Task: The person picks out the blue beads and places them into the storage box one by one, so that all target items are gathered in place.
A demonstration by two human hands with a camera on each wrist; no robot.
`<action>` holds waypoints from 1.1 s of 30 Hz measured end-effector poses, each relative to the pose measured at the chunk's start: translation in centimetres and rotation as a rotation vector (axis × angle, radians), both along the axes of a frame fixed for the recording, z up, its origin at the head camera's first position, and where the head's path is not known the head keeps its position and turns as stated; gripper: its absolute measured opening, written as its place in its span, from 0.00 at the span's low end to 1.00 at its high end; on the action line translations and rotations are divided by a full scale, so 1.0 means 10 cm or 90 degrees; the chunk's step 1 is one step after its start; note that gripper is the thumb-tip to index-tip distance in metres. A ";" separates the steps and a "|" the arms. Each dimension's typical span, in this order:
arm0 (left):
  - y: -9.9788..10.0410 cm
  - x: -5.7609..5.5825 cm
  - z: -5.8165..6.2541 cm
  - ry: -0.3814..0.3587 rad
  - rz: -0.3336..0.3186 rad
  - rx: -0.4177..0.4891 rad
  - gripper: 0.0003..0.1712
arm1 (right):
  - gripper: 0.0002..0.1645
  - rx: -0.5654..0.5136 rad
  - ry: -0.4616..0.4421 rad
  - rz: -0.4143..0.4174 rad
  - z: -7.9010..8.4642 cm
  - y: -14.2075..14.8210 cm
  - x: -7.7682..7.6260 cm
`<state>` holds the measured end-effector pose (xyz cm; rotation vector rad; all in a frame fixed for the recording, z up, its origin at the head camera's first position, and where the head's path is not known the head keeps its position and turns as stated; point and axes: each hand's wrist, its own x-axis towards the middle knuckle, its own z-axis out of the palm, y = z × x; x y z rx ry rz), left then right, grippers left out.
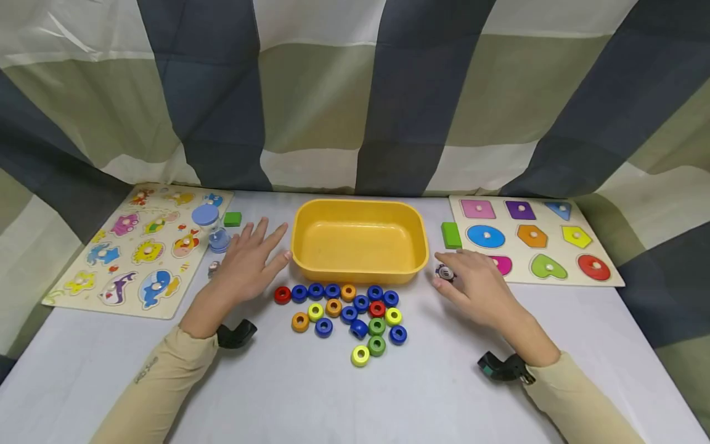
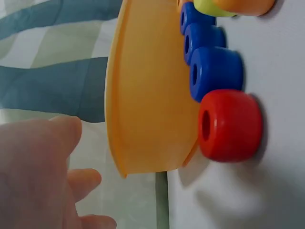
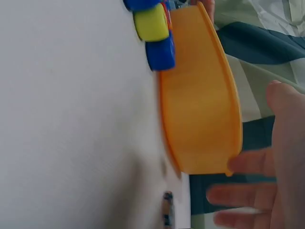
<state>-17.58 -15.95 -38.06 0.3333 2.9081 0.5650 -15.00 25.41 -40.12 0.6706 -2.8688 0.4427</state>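
A yellow plastic basin (image 1: 360, 245) stands in the middle of the table, between both hands. My left hand (image 1: 241, 265) is spread at its left side, holding nothing. On the other side my right hand (image 1: 477, 287) has its fingers extended. Beside its thumb and index finger lies a small round black-and-white piece (image 1: 445, 272), seen edge-on in the right wrist view; whether the fingers touch it I cannot tell. In front of the basin sit several thick ring beads: red (image 2: 231, 125), blue (image 1: 324, 327), orange (image 1: 300, 322), yellow (image 3: 151, 23) and green (image 1: 376, 345).
An animal peg puzzle board (image 1: 130, 259) lies at left, a shape puzzle board (image 1: 532, 235) at right. A blue-capped sand timer (image 1: 206, 215), a green block (image 1: 232, 219) and a small metallic item (image 1: 213, 268) are near the left hand. Another green block (image 1: 451, 235) is beside the right board.
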 end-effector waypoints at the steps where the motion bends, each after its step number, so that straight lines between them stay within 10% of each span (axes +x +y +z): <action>1: 0.01 0.00 -0.01 0.000 0.001 0.006 0.37 | 0.29 -0.012 0.003 0.016 -0.02 -0.02 0.02; 14: 0.15 -0.05 -0.24 -0.015 -0.007 0.239 0.32 | 0.19 -0.081 -0.064 0.151 -0.23 -0.34 0.10; 26: 0.27 -0.03 -0.51 0.010 0.089 0.440 0.28 | 0.09 -0.099 -0.014 0.215 -0.31 -0.55 0.06; 33: 0.31 -0.01 -0.58 0.044 0.086 0.473 0.29 | 0.09 -0.137 0.052 0.262 0.03 -0.68 0.13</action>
